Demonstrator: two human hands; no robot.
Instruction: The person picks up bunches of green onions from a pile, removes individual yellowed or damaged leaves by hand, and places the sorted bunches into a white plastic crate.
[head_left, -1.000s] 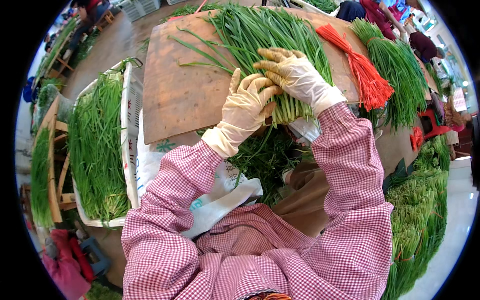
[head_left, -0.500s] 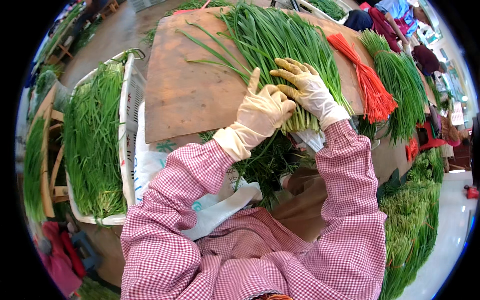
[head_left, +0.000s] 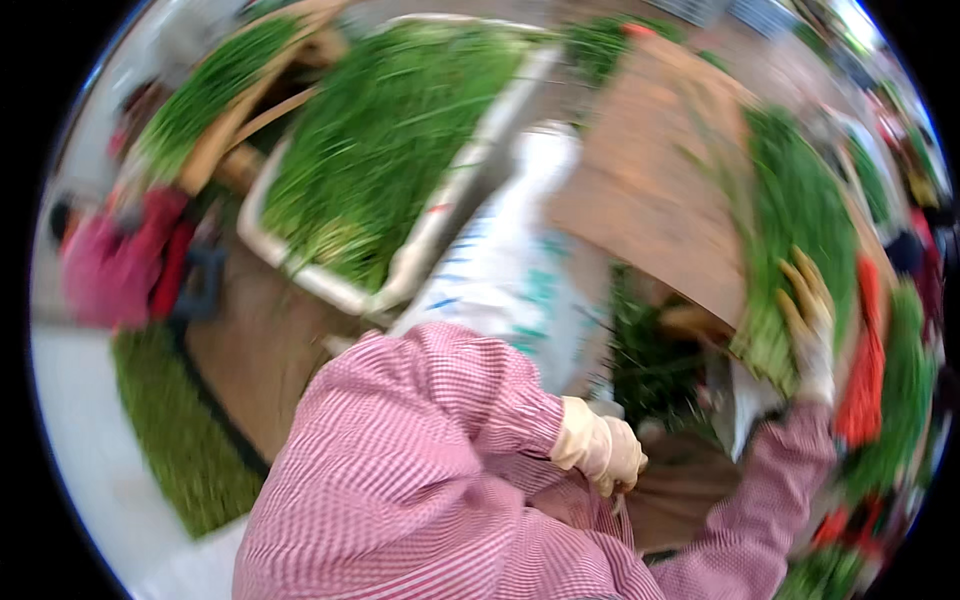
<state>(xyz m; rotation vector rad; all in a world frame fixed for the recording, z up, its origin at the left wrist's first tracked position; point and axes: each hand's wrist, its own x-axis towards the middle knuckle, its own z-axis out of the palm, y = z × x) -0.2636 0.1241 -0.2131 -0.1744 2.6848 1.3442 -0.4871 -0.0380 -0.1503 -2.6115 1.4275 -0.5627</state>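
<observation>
Your right hand (head_left: 812, 330) lies flat, fingers spread, on the bunch of green chives (head_left: 795, 240) on the brown board (head_left: 650, 190). Your left hand (head_left: 605, 450) is curled shut near your waist, well apart from them; can't tell if it's pinching anything.

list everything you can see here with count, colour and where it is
board: one, brown, upper right of centre
bunch of green stalks: one, green, on the board's right side, under the right hand
white tray: one, white, upper centre, full of green stalks
sack: one, white with blue-green print, between tray and board
orange bands: one bundle, orange-red, right of the bunch
loose green stalks: one pile, green, on the floor lower left
sleeves: two, pink check, lower centre
left hand: cream glove, near the body, fingers curled
right hand: cream glove, flat on the bunch
</observation>
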